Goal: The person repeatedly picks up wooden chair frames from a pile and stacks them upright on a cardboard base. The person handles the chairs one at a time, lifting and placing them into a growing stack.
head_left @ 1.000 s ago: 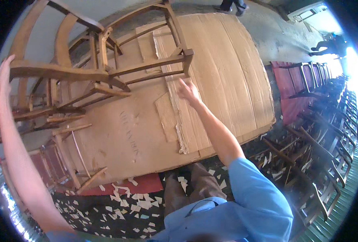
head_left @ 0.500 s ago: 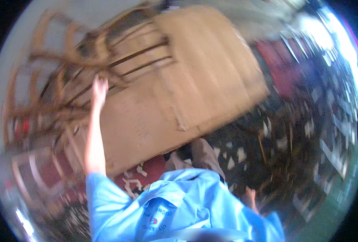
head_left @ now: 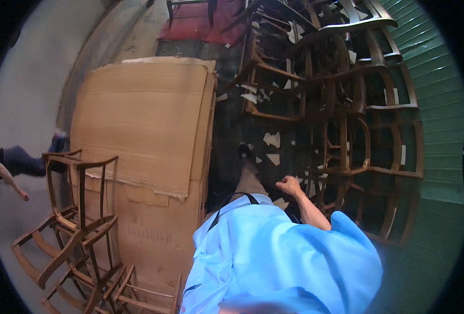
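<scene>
The step in hand looks like walking along the gap between the flat cardboard (head_left: 137, 120) and the wooden chairs (head_left: 342, 144) crowded at right; handling a chair would call for reaching sideways and uncurling the fingers; the right hand (head_left: 290, 186) sits out in front of a bent elbow, loosely curled, nothing visible in it; the left hand is out of view, its state impossible to tell; a chair stack (head_left: 80, 238) stands at lower left.
</scene>
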`<move>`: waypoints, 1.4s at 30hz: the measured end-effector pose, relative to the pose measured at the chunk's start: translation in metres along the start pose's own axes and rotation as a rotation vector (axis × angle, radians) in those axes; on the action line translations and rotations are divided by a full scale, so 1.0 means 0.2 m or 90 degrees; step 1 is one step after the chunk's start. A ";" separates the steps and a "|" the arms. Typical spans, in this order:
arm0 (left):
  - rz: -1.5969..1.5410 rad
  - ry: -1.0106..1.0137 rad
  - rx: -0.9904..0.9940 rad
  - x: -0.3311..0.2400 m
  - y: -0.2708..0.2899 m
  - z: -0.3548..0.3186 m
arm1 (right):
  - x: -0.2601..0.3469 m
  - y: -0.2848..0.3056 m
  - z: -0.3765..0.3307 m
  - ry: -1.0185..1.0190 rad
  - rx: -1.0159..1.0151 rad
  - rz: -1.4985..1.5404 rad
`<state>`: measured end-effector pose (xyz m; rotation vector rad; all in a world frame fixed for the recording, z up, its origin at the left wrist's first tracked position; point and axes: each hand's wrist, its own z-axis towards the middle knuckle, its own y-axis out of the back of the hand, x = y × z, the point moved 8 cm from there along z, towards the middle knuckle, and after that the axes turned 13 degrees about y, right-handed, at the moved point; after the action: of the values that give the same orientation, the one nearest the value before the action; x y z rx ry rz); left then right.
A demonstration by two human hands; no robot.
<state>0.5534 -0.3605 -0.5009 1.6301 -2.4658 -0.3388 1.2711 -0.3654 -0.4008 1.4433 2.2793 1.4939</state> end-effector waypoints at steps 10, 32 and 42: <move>-0.422 -0.285 -0.178 -1.66 -0.01 -0.60 | 0.01 2.00 1.44 0.138 -0.405 0.226; -0.007 -0.687 0.282 -5.33 -1.93 -2.09 | 0.58 4.79 1.32 0.054 -0.898 -0.215; 0.221 -0.817 -0.021 -6.37 -2.72 -2.71 | -0.22 5.13 1.87 -0.162 -0.982 0.207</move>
<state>1.6723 0.5543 -0.1477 0.9849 -3.3975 -1.7882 2.1607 -0.0437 0.1452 1.2119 0.2805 2.0645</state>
